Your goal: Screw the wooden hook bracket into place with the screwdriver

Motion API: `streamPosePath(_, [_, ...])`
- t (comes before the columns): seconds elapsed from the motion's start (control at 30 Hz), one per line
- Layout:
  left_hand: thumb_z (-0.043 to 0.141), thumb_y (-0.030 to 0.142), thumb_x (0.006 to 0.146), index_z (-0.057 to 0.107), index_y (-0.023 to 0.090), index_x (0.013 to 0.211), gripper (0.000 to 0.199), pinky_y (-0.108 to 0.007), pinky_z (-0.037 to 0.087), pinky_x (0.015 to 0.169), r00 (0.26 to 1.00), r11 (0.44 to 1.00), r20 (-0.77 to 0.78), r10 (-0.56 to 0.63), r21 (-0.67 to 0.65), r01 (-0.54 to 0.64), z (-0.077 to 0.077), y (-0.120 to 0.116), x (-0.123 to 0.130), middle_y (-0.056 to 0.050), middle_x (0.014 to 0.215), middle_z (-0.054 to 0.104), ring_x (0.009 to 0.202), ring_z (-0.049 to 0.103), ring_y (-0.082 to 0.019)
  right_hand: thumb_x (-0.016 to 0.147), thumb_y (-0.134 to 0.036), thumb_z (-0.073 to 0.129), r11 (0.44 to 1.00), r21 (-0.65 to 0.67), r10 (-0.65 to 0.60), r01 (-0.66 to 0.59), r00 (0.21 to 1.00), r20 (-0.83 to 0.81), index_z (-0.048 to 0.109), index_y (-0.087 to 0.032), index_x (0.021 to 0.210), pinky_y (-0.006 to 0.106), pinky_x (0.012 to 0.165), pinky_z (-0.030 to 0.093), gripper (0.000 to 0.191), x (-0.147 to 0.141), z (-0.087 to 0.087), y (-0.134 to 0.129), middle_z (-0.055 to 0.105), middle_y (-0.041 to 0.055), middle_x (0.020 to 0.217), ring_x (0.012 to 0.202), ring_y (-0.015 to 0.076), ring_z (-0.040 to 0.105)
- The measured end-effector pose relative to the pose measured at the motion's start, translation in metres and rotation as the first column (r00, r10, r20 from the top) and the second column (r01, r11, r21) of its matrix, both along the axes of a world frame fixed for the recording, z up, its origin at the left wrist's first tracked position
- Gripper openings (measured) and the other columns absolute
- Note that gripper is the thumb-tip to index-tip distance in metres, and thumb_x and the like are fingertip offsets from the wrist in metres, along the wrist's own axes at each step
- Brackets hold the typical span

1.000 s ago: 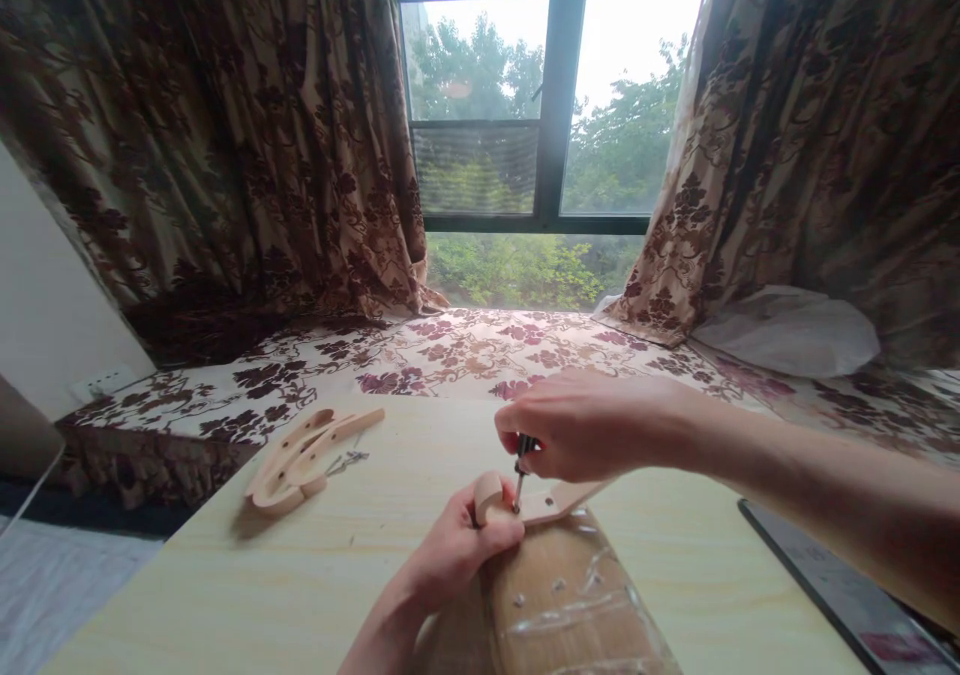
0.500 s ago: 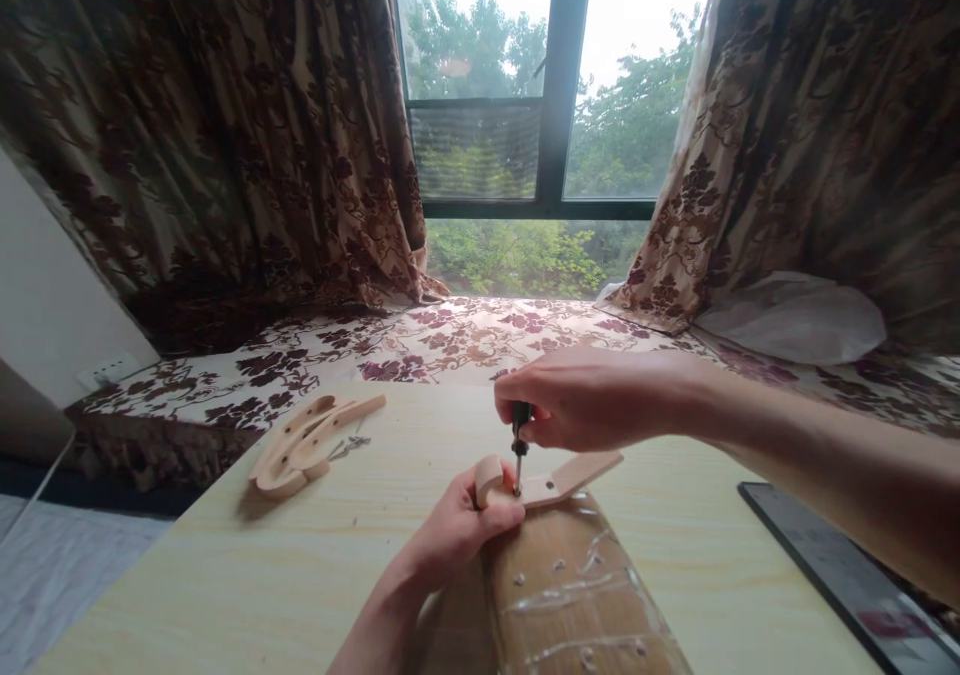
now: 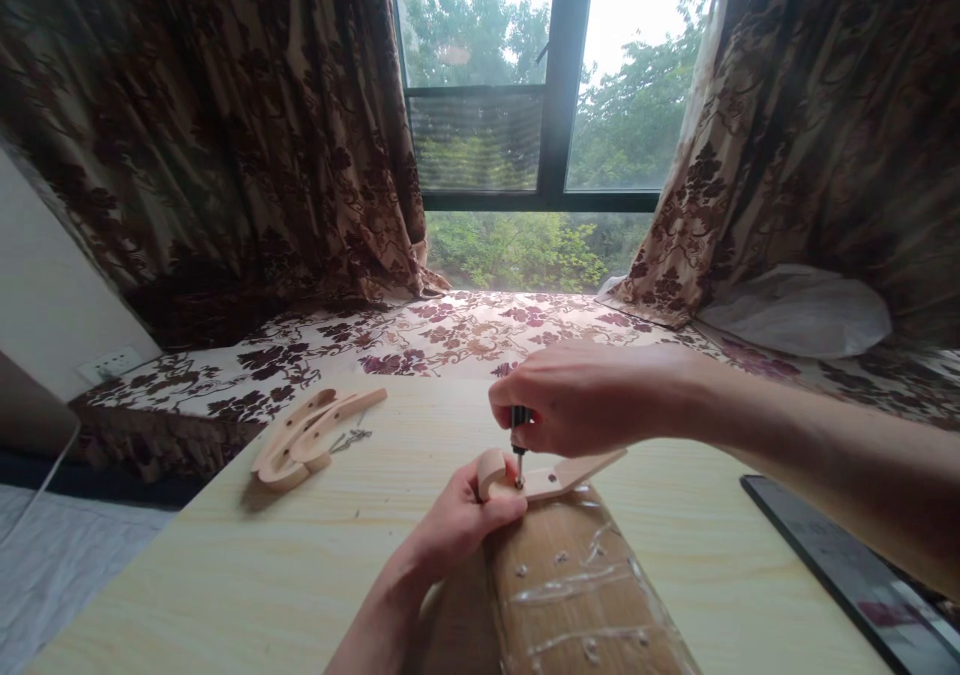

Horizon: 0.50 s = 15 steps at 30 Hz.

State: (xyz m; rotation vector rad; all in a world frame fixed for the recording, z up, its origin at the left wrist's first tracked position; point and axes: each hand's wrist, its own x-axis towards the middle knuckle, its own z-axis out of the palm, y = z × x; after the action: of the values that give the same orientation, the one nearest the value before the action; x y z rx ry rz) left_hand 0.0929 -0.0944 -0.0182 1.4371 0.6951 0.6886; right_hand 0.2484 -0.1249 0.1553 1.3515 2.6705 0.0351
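Note:
My right hand is closed around the dark handle of a screwdriver, which points straight down. Its tip meets a hole in a pale, curved wooden hook. The curled end of that hook is gripped by my left hand, thumb on the near side and fingers behind. Under the wooden hook lies a brown block wrapped in clear plastic, its top dotted with small holes. Whether a screw sits under the tip is too small to tell.
At the left of the pale table lie more curved wooden hooks with several screws beside them. A dark flat panel rests at the right edge. Behind are a flower-patterned ledge, curtains and a window.
My right hand has turned slightly on the screwdriver, which stays over the same hole. The left hand keeps its grip. The whole view has shifted a little.

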Motion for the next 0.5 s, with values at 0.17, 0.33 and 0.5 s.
streamPosePath(0.17, [0.069, 0.033, 0.064, 0.053, 0.018, 0.085, 0.031, -0.023, 0.032, 0.061, 1.0, 1.0, -0.007, 0.007, -0.023, -0.007, 0.0, -0.001, 0.0, 0.005, 0.068, 0.045, 0.064, 0.037, -0.011, 0.078, -0.021, 0.048, 0.999, -0.019, 0.024, -0.025, 0.999, -0.047, 0.066, -0.023, 0.085, 0.026, 0.053, 0.028, 0.019, 0.005, -0.006, -0.002, 0.065, 0.0021, 0.076, 0.06, 0.0121, 0.045])
streamPosePath(0.33, [0.069, 0.032, 0.063, 0.054, 0.019, 0.082, 0.028, -0.022, 0.031, 0.062, 1.0, 1.0, -0.012, 0.022, -0.004, -0.022, 0.005, -0.002, -0.001, 0.005, 0.071, 0.047, 0.067, 0.038, -0.012, 0.081, -0.025, 0.046, 1.0, -0.029, -0.012, 0.011, 0.999, -0.04, 0.066, -0.019, 0.083, 0.026, 0.052, 0.027, 0.021, 0.008, -0.007, -0.001, 0.065, 0.005, 0.076, 0.059, 0.0125, 0.044])
streamPosePath(0.5, [0.07, 0.034, 0.064, 0.053, 0.019, 0.084, 0.03, -0.023, 0.032, 0.063, 1.0, 1.0, -0.019, 0.013, -0.001, -0.013, 0.005, -0.002, 0.0, 0.004, 0.074, 0.048, 0.068, 0.04, -0.012, 0.077, -0.025, 0.052, 0.999, -0.051, 0.006, -0.007, 1.0, -0.023, 0.067, -0.022, 0.094, 0.025, 0.051, 0.03, 0.023, 0.006, 0.004, 0.001, 0.067, 0.0036, 0.079, 0.06, 0.0131, 0.047])
